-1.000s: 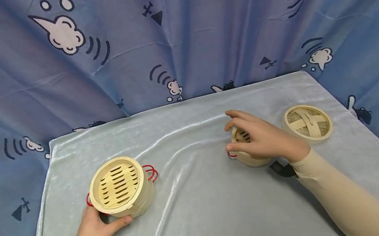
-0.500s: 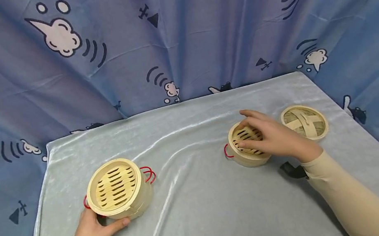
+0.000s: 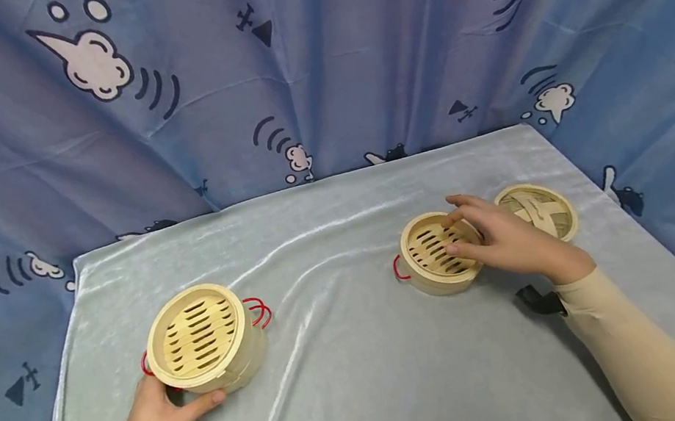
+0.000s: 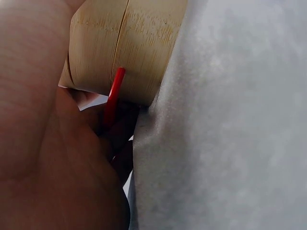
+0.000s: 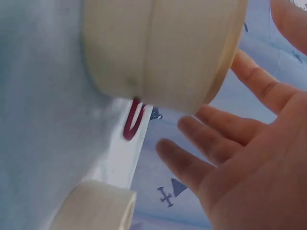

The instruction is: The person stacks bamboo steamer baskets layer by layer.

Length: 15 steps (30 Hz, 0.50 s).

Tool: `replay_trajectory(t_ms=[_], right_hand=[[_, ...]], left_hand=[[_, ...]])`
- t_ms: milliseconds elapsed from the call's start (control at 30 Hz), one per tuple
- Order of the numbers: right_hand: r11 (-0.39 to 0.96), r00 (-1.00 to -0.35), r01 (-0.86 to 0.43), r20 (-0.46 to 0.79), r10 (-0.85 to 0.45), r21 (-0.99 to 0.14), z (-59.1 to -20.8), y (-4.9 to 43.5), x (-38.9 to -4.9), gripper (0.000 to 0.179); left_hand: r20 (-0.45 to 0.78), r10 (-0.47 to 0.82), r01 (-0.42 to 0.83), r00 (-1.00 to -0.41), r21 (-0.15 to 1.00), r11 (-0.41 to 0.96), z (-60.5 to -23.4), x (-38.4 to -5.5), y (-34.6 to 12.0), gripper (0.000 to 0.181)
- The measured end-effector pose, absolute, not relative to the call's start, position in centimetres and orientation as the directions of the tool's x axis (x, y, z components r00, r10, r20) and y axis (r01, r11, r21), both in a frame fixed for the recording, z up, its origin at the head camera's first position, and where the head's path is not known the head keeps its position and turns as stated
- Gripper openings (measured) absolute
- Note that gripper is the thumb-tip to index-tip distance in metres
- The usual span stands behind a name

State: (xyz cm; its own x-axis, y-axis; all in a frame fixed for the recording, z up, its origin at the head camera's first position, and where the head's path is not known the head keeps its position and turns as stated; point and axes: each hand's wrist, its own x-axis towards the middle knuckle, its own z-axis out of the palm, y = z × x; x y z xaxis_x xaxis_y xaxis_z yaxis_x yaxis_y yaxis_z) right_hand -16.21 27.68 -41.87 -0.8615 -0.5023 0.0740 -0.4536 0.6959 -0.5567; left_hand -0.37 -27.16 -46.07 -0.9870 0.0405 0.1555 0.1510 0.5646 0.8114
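On the left, a bamboo steamer [image 3: 200,334] with a slatted floor and red side loops stands on the cloth. My left hand [image 3: 158,419] grips its near left side, thumb along the front; in the left wrist view its bamboo wall [image 4: 129,43] and a red loop [image 4: 114,93] show by the palm. A smaller bamboo steamer basket [image 3: 427,247] with a red loop sits right of centre. My right hand [image 3: 502,235] is over its right rim with loosely bent fingers, holding nothing. Behind that hand lies a woven bamboo lid [image 3: 547,205], partly covered.
A pale grey velvet cloth [image 3: 336,360] with long creases covers the table. A blue patterned curtain [image 3: 314,73] hangs behind and on both sides. Black wrist mounts [image 3: 536,300] stick out below the hands.
My right hand has moved to the right across the smaller basket, uncovering most of its slatted floor and covering part of the lid. My left hand keeps its grip. The head view has shifted slightly.
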Motion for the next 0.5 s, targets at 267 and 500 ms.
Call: replay_trajectory(t_ms=[267, 500], right_hand=[[0.635, -0.825, -0.485, 0.073, -0.560, -0.601, -42.7, 29.4, -15.6, 0.031], [0.611, -0.814, -0.494, 0.083, -0.575, -0.619, -43.3, 30.0, -15.7, 0.035]], left_hand=[[0.143, 0.047, 0.144, -0.989, 0.808, 0.572, -49.1, -0.6, -28.2, 0.096], [0.132, 0.056, 0.140, -0.990, 0.806, 0.576, -48.7, -0.8, -28.8, 0.097]])
